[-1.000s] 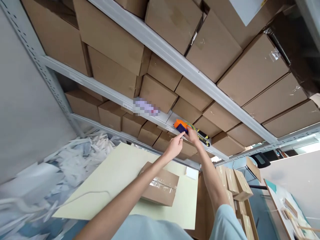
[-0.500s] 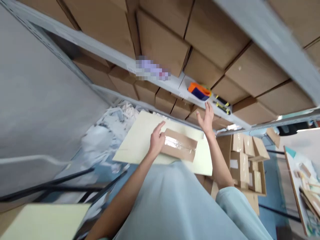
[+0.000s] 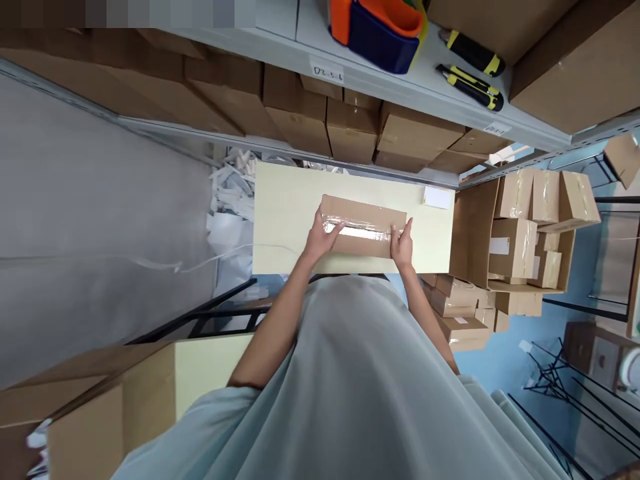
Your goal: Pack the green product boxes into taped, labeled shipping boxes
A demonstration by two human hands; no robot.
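Observation:
A flat brown cardboard box (image 3: 364, 213), sealed along its top with clear tape, lies on a pale yellow table (image 3: 290, 207). My left hand (image 3: 323, 235) grips its left end. My right hand (image 3: 401, 243) grips its right end. On the shelf above stands an orange and blue tape dispenser (image 3: 380, 27), with two black and yellow utility knives (image 3: 470, 67) beside it.
Metal shelving (image 3: 350, 73) packed with brown cartons runs behind the table. A large open carton (image 3: 520, 240) of small taped boxes stands to the right. White paper scraps (image 3: 230, 193) are heaped at the left. Another carton (image 3: 85, 420) sits at the lower left.
Both hands left the tape dispenser on the shelf and came down to the box, one at each end. The view tilted downward.

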